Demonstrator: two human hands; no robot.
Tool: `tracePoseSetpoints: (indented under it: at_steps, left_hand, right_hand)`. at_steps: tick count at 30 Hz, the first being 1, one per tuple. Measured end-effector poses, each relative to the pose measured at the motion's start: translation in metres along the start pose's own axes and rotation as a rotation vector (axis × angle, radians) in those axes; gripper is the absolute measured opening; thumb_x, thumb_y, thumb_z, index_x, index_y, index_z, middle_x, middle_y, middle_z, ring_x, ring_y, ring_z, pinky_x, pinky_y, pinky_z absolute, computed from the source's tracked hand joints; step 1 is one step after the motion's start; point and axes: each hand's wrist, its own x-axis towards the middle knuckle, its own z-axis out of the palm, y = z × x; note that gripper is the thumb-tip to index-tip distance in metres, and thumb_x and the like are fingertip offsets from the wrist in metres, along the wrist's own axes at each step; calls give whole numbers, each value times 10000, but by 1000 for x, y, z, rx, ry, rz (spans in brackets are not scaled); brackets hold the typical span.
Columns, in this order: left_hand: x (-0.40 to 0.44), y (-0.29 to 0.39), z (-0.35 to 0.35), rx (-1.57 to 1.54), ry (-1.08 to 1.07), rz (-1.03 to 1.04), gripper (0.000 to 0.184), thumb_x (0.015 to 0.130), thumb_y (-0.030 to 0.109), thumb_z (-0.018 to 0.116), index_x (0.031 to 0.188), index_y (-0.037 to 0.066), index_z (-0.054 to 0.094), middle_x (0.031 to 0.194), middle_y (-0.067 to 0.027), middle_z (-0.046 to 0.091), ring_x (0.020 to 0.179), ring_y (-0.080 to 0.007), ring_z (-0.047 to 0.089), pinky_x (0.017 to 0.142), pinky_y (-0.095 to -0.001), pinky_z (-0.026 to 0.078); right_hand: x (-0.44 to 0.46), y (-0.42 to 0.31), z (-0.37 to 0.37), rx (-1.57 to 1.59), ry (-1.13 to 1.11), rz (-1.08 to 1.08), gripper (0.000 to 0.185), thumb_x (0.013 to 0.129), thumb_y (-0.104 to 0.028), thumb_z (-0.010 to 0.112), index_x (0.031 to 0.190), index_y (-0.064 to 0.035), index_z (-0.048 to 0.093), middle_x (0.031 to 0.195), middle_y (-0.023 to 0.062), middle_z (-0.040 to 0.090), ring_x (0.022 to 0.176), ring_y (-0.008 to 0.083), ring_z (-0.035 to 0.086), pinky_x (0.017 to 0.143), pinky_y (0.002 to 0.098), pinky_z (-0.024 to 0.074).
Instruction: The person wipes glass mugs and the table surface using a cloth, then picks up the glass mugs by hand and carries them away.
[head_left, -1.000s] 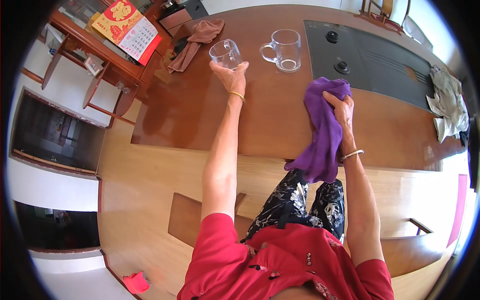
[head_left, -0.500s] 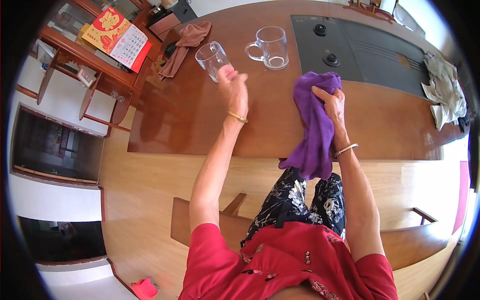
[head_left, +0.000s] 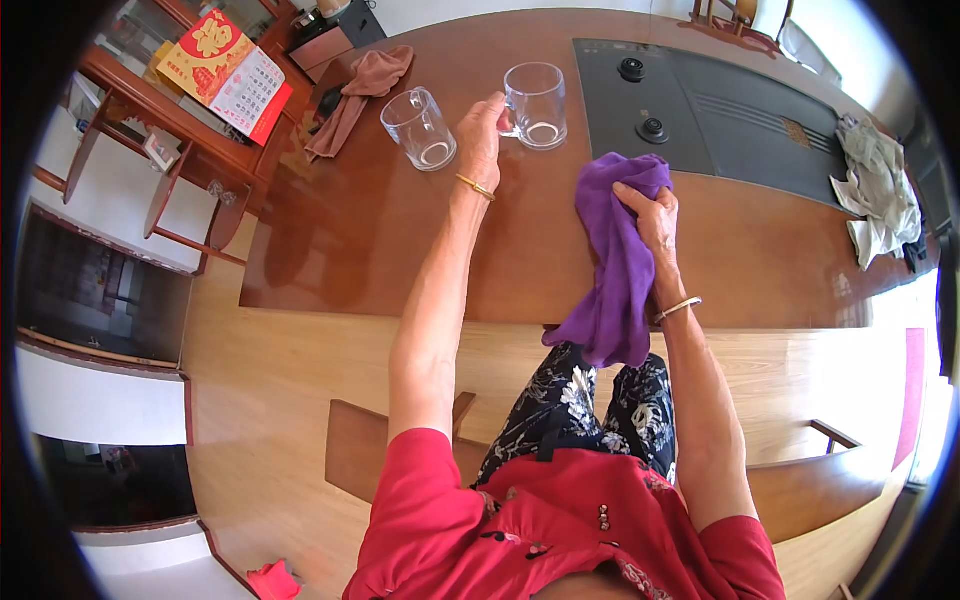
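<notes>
My left hand (head_left: pixel 481 135) is closed on the handle of a clear glass mug (head_left: pixel 540 100), which stands upright on the brown wooden table (head_left: pixel 380 250). A second clear glass mug (head_left: pixel 415 135) stands just left of that hand, with nothing touching it. My right hand (head_left: pixel 655 220) grips a purple cloth (head_left: pixel 615 265); the cloth is bunched on the tabletop and its lower end hangs past the near edge.
A black tea tray panel (head_left: pixel 700 110) with two round knobs is set into the table at right. Grey-white cloths (head_left: pixel 880 190) lie at its right end. A brown cloth (head_left: pixel 370 85) lies back left, near a red calendar (head_left: pixel 225 75). Wooden bench parts (head_left: pixel 355 440) are below.
My left hand has moved right, from beside the left mug to the right mug's handle, and closed on it. My right hand keeps holding the purple cloth. The view has shifted slightly.
</notes>
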Motion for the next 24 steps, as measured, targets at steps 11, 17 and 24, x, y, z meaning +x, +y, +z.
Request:
tracePoseSetpoints:
  at_steps: [11,17,24]
  left_hand:
    - [-69,23,2,-29,-207,-48,378,888,230,567,570,116,397,535,28,333,519,-113,390,577,-273,368]
    - [-76,18,-4,-78,-255,-64,422,871,192,581,522,137,350,483,50,290,435,-76,296,576,-261,413]
    - [-74,17,-3,-133,-244,-78,414,862,164,587,520,141,354,491,60,305,441,-62,288,531,-233,379]
  right_hand:
    - [-4,0,-11,237,54,45,247,774,-100,702,976,29,642,858,86,661,724,167,626,673,294,517]
    - [4,-37,-22,461,-20,11,234,855,-113,629,1032,39,611,942,137,669,785,231,664,749,349,558]
    - [17,-163,39,307,-461,-260,324,928,-220,569,1135,28,586,1056,113,659,887,228,655,829,337,528]
